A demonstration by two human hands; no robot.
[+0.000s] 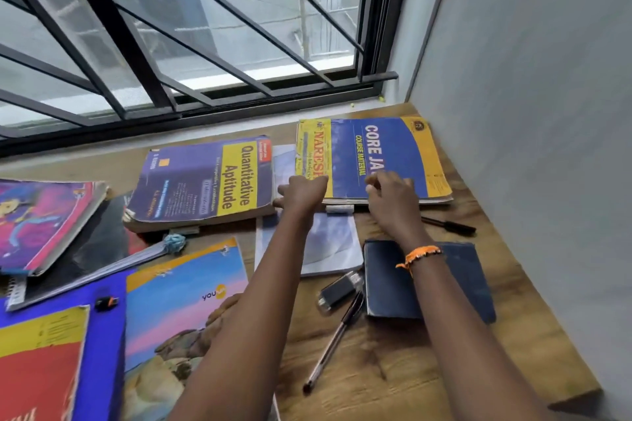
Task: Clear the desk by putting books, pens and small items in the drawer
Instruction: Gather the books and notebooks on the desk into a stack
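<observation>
While hands [345, 193] reach, pens [333, 342] flank diary [455, 287].

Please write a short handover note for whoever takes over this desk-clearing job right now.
Left hand: at the near-left corner of the Core Java book, grip unclear.
Right hand: fingers curled on the same book's near edge; book not visibly lifted.
On the desk: Quantitative Aptitude book, dark notebook, clear pen, black pen, more books at left.
Done: nothing visibly put away; the drawer is out of view.
Left: everything.
</observation>
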